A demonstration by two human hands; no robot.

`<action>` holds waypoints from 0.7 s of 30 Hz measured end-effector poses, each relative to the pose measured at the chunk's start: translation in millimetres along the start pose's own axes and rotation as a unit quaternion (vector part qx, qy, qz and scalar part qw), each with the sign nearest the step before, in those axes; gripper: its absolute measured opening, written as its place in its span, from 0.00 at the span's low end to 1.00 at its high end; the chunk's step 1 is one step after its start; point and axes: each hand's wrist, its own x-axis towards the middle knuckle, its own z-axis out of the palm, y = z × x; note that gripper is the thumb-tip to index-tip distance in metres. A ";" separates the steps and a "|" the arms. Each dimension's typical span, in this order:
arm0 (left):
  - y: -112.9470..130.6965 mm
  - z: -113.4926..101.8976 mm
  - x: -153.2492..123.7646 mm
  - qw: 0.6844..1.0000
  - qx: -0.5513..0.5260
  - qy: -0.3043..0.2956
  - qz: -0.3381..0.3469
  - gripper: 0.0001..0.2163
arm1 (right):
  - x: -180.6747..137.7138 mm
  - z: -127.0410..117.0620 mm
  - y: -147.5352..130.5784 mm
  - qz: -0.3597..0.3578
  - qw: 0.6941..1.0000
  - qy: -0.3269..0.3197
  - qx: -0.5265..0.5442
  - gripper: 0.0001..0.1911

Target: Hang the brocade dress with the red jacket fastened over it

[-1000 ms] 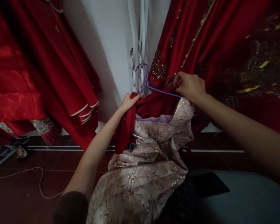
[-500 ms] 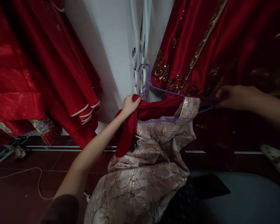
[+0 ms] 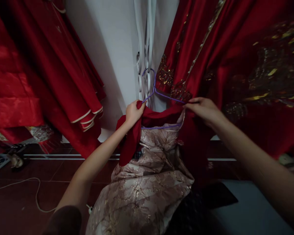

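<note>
A purple hanger (image 3: 154, 87) stands upright in front of me, its hook in front of white curved metalwork. On it hang a pinkish dress (image 3: 142, 194) with a gold floral pattern and a dark red garment (image 3: 130, 147) draped over the shoulders. My left hand (image 3: 134, 114) is closed on the red garment at the hanger's left shoulder, thumb along the top. At the right shoulder, my right hand (image 3: 203, 109) pinches the red garment's edge against the hanger arm. The right end of the hanger is hidden under cloth and fingers.
Red garments with pale trim (image 3: 87, 116) hang at the left, and a red gown with gold embroidery (image 3: 193, 58) hangs at the right. A white cable (image 3: 36, 192) lies on the dark tiled floor. A dark flat object (image 3: 220, 195) rests on a pale surface at lower right.
My right hand has moved left onto the hanger's right shoulder, drawing red cloth over the dress's right strap. My left hand keeps its grip.
</note>
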 end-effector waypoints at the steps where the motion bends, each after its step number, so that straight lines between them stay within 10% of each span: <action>1: 0.2 0.2 -0.4 1.000 0.006 0.003 -0.002 0.15 | -4.9 14.7 1.2 -0.020 0.999 -0.033 0.010 0.13; 5: 0.0 -9.5 0.1 0.999 0.031 -0.009 0.012 0.15 | -26.4 52.0 14.4 -0.165 0.961 -0.220 -0.024 0.13; 15: -0.3 -75.1 -27.0 0.988 0.120 -0.025 0.098 0.08 | -19.1 -25.5 48.7 -0.241 0.944 -0.180 -0.140 0.11; 21: 4.4 -52.2 -47.6 0.999 -0.021 -0.025 0.029 0.09 | -22.4 -8.1 48.6 -0.204 0.954 -0.217 -0.027 0.08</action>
